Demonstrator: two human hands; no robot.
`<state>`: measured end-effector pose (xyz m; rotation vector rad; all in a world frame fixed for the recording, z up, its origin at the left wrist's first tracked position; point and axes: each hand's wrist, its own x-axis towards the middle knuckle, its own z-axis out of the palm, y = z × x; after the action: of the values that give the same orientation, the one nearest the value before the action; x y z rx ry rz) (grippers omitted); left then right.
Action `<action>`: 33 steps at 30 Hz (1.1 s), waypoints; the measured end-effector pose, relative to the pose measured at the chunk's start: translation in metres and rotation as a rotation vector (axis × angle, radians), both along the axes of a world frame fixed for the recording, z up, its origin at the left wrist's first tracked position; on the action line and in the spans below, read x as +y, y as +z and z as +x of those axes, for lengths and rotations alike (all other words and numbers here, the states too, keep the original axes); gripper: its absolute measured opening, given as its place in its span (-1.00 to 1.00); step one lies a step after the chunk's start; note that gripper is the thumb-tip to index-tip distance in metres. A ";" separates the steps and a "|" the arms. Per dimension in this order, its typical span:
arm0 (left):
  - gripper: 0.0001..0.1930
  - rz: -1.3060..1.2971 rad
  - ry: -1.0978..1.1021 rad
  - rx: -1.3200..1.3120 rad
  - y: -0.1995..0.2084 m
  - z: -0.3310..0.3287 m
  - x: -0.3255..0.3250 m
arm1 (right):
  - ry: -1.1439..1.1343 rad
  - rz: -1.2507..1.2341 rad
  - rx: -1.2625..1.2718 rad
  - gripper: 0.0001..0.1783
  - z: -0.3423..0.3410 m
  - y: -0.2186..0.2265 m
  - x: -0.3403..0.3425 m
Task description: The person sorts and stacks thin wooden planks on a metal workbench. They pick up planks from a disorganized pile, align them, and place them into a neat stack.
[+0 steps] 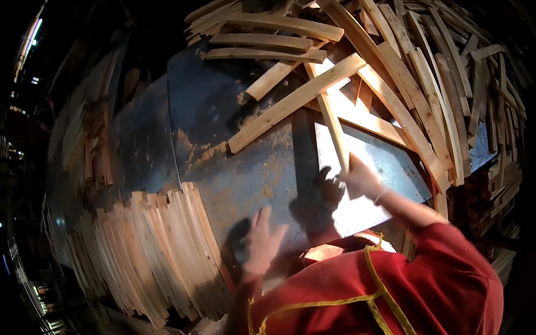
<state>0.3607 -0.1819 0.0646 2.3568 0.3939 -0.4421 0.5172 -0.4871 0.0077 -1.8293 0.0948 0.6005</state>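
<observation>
My right hand [363,180] is closed round the near end of a narrow wooden strip [332,124]. The strip's far part passes under a wider plank [297,103] that lies slantwise across the table. Bright light washes out the metal beside that hand. To the left, my left hand [262,242] hovers over the metal tabletop [244,188], slightly blurred, with its fingers apart and nothing in them. Left of it stands a neat row of wooden strips [161,245], set side by side.
A loose, crisscrossed heap of wooden strips [425,86] covers the far right. Several strips [264,40] lie at the back, ends overhanging the table. A smaller wood stack [96,146] sits at the far left. Sawdust [207,152] is scattered on the metal.
</observation>
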 end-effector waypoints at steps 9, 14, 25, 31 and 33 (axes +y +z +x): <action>0.01 -0.256 -0.060 0.171 -0.057 0.035 -0.057 | 1.132 0.174 0.204 -0.35 -0.129 0.065 0.083; -0.03 -0.244 -0.053 0.226 -0.059 -0.040 -0.017 | 0.512 -0.468 -0.382 -0.24 -0.041 0.090 0.104; -0.22 -0.098 0.409 0.044 -0.044 -0.118 0.051 | 0.442 -0.473 -0.220 0.10 -0.072 0.033 0.180; -0.31 -0.232 0.604 -0.029 -0.054 -0.081 0.072 | 0.173 0.557 0.580 -0.60 -0.130 -0.031 0.205; -0.32 -0.513 0.751 -0.133 -0.043 -0.057 0.082 | 0.164 0.567 0.769 -0.70 -0.139 -0.023 0.189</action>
<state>0.3035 -0.1002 0.0219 1.5810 0.9260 -0.0133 0.3781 -0.2980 -0.0154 -0.9928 0.2593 1.2797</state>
